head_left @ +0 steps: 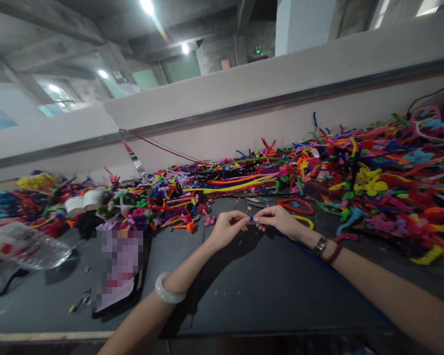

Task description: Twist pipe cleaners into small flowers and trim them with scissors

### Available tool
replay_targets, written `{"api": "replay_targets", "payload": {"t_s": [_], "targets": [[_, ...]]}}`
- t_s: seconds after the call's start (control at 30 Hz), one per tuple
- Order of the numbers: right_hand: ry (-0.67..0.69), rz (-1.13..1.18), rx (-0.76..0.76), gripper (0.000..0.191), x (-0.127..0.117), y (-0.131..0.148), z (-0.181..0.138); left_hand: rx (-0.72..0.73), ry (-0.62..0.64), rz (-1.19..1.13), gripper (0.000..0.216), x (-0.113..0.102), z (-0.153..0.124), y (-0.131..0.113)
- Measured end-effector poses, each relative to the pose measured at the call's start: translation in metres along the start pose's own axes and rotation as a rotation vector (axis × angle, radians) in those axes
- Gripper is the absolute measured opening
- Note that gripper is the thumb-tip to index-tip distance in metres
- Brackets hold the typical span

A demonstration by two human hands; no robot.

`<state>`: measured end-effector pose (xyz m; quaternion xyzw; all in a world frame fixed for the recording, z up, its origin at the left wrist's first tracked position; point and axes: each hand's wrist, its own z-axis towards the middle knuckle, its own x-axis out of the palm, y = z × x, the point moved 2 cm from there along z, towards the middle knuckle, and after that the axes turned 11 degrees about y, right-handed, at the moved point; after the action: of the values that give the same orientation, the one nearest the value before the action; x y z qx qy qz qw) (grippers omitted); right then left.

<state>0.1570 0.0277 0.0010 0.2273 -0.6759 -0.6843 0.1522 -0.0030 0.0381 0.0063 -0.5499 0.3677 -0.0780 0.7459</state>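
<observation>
My left hand point(226, 228) and my right hand point(278, 220) meet over the dark table point(244, 286), fingertips pinched together on the end of a thin blue pipe cleaner point(318, 264). It runs back under my right forearm toward the lower right. A pale bangle point(167, 291) sits on my left wrist, a watch and bead bracelet point(325, 249) on my right. A red loop point(295, 204) and a yellow pipe cleaner piece point(304, 220) lie just beyond my right hand.
A big heap of colourful pipe cleaners point(373, 177) fills the back and right of the table against a beige wall point(244, 123). A crumpled plastic bottle point(25, 246) lies at left, a phone point(118, 271) beside it, and tape rolls point(83, 201) behind.
</observation>
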Motion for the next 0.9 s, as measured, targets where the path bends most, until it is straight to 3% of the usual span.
{"api": "replay_targets", "payload": {"t_s": [0.2, 0.37, 0.9], "targets": [[0.081, 0.064, 0.063, 0.024, 0.0013, -0.0005, -0.0015, -0.002, 0.042, -0.100, 0.028, 0.0000, 0.0008, 0.0004], [0.058, 0.066, 0.116, 0.023, 0.0001, -0.0009, -0.0020, 0.000, 0.068, -0.143, 0.029, 0.0015, 0.0009, -0.0001], [0.065, 0.128, 0.091, 0.023, -0.0004, -0.0011, -0.0010, -0.018, 0.115, -0.268, 0.031, 0.0012, 0.0037, 0.0051]]}}
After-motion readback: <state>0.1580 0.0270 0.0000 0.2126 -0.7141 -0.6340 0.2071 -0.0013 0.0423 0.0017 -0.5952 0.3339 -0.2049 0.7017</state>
